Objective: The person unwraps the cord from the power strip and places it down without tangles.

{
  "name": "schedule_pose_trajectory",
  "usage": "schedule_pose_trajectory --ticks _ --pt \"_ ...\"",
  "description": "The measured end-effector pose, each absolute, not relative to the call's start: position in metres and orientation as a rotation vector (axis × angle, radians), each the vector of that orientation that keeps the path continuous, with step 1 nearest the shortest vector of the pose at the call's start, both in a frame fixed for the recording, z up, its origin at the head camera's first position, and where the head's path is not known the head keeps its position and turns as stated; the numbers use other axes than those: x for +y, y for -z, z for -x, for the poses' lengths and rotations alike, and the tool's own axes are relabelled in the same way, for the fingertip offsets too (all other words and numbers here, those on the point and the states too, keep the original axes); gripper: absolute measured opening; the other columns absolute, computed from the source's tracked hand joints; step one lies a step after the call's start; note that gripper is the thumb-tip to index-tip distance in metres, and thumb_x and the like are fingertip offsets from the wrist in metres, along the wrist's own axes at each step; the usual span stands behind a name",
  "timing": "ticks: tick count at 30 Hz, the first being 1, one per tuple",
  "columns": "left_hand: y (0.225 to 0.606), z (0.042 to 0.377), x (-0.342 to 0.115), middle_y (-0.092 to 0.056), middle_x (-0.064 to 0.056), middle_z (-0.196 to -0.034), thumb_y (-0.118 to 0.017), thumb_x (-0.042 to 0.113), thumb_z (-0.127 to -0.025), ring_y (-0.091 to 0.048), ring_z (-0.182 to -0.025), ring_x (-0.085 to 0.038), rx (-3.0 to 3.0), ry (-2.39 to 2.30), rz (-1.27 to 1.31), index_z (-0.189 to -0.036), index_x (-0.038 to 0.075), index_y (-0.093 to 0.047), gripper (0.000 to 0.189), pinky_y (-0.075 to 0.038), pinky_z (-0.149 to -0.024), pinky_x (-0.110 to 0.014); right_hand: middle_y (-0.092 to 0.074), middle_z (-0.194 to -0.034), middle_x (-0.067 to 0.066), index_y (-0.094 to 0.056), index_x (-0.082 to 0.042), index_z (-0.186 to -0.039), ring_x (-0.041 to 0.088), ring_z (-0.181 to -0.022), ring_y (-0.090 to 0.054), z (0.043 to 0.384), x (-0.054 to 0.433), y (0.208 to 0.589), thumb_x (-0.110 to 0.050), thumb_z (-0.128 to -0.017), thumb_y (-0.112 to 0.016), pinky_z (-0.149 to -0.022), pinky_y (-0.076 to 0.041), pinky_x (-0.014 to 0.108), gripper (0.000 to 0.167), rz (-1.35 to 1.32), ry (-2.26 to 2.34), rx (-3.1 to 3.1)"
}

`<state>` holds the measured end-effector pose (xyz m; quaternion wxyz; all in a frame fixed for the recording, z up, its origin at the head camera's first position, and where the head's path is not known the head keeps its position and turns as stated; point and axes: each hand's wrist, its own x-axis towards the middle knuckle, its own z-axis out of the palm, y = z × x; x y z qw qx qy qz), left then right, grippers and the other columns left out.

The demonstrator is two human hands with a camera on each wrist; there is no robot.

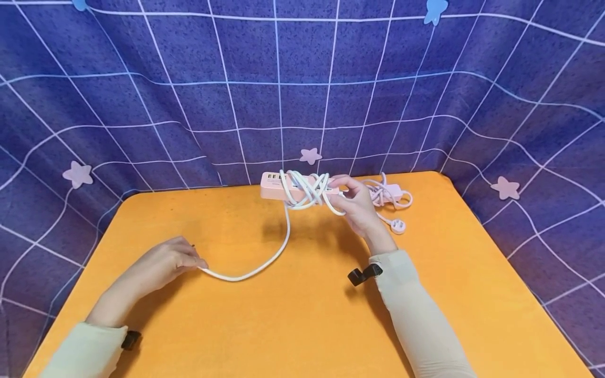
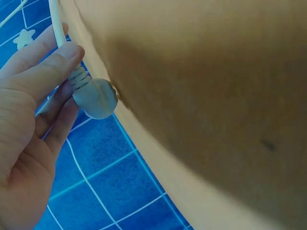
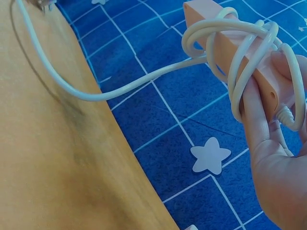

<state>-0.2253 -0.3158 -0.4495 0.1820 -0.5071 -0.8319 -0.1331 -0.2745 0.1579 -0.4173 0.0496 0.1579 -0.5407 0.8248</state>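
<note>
My right hand (image 1: pixel 360 209) grips the right end of a pink power strip (image 1: pixel 271 188), held up over the back of the table. White cord (image 1: pixel 309 191) is wound round the strip in several crossing loops. From its underside a free length of cord (image 1: pixel 264 266) sags down and runs left to my left hand (image 1: pixel 165 262). In the left wrist view, the thumb and fingers of that hand pinch the cord just behind its plug (image 2: pixel 97 98). The right wrist view shows the thumb and fingers round the strip's end, near the ribbed cord base (image 3: pixel 285 115).
Behind my right hand on the orange table (image 1: pixel 302 325) lies a second, pale pink power strip (image 1: pixel 391 193) with its cord bundled and its plug (image 1: pixel 398 226) lying in front. A blue curtain (image 1: pixel 302 100) with white grid lines and stars hangs round the back and sides.
</note>
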Motion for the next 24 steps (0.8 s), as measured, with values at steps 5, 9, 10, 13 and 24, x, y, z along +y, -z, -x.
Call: schedule_pose_trajectory --ticks 5,9,10,13,24 --pt "0.452 0.221 -0.312 -0.068 0.017 -0.082 -0.096 0.001 -0.066 -0.058 -0.08 -0.007 -2.417 0.338 1.393 -0.092 0.029 -0.082 0.041 -0.05 -0.071 -0.024 -0.061 -0.117 0.005 -0.076 -0.016 -0.092 0.012 -0.089 -0.07 0.274 0.157 0.417 0.019 -0.083 -0.067 -0.072 -0.059 0.022 0.037 -0.503 -2.508 -1.647" --pt "0.448 0.218 -0.307 -0.07 0.016 -0.085 -0.098 0.005 -0.065 -0.058 -0.08 -0.008 -2.482 0.327 1.38 -0.094 0.025 -0.082 0.039 -0.051 -0.069 -0.028 -0.062 -0.117 0.004 -0.076 -0.017 -0.092 0.011 -0.088 -0.071 0.273 0.156 0.416 0.017 -0.083 -0.069 -0.073 -0.059 0.022 0.036 -0.511 -2.506 -1.645" --pt "0.446 0.218 -0.305 -0.071 0.015 -0.087 -0.098 0.007 -0.067 -0.058 -0.081 -0.008 -2.503 0.324 1.374 -0.096 0.024 -0.082 0.038 -0.052 -0.07 -0.029 -0.062 -0.117 0.004 -0.076 -0.017 -0.092 0.011 -0.088 -0.071 0.273 0.156 0.416 0.018 -0.083 -0.068 -0.073 -0.059 0.022 0.036 -0.511 -2.508 -1.645" --pt "0.437 0.216 -0.295 -0.074 0.012 -0.091 -0.096 0.013 -0.075 -0.06 -0.082 -0.01 -2.578 0.301 1.314 -0.103 0.022 -0.083 0.033 -0.053 -0.071 -0.033 -0.063 -0.116 0.004 -0.076 -0.017 -0.092 0.011 -0.088 -0.071 0.273 0.156 0.416 0.017 -0.084 -0.068 -0.073 -0.059 0.023 0.035 -0.507 -2.506 -1.648" --pt "0.406 0.217 -0.226 -0.079 0.001 -0.098 -0.083 0.021 -0.094 -0.075 -0.09 -0.02 -2.703 0.5 0.901 -0.126 0.016 -0.076 0.033 -0.058 -0.076 -0.044 -0.062 -0.118 0.004 -0.076 -0.017 -0.092 0.012 -0.091 -0.069 0.272 0.158 0.415 0.018 -0.084 -0.068 -0.074 -0.058 0.022 0.037 -0.496 -2.505 -1.663"
